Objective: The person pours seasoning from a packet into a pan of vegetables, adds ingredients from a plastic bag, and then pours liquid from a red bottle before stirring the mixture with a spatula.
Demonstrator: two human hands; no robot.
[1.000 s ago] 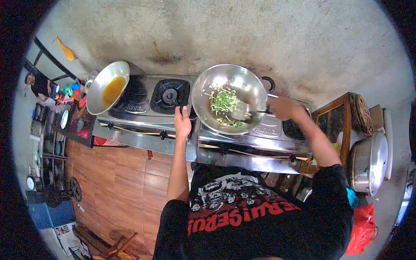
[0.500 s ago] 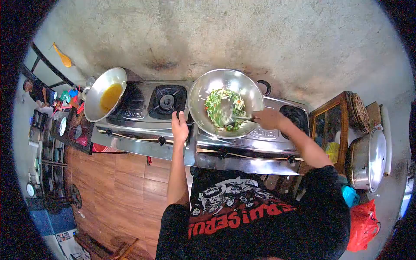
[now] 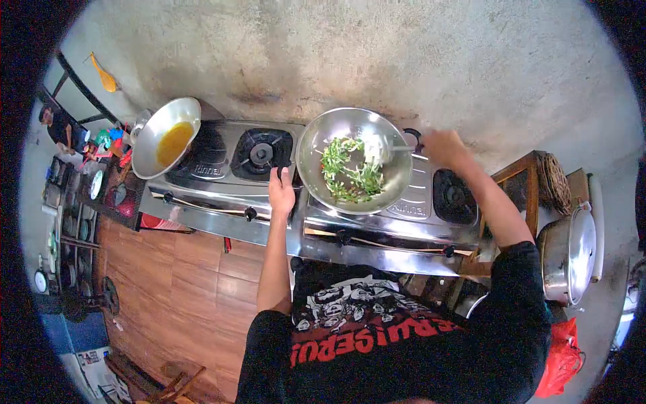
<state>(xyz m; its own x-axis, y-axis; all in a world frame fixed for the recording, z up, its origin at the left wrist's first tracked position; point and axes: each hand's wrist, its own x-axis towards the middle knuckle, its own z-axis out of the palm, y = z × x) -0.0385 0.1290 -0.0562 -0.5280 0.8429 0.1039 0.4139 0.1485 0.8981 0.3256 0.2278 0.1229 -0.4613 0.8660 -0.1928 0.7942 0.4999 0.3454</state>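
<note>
A shiny steel wok point(image 3: 316, 138) sits on a burner of the right gas stove point(image 3: 417, 212), with chopped green vegetables point(image 3: 350, 175) and bits of red inside. My left hand point(image 3: 281, 190) grips the wok's black handle at its left rim. My right hand point(image 3: 444, 147) is at the wok's far right side and holds a metal spatula point(image 3: 378, 149), whose blade rests in the wok above the greens.
A second wok point(image 3: 156, 128) holding orange liquid leans on the left stove point(image 3: 222, 195), beside a bare burner point(image 3: 261, 153). A covered steel pot point(image 3: 568, 254) and a wooden cabinet point(image 3: 521, 178) stand to the right. Shelves with dishes point(image 3: 81, 215) are on the left, over a wooden floor.
My right hand swept the spatula from the wok's near right side up to its far right rim. The greens were spread across the wok's middle. My left hand stayed on the handle.
</note>
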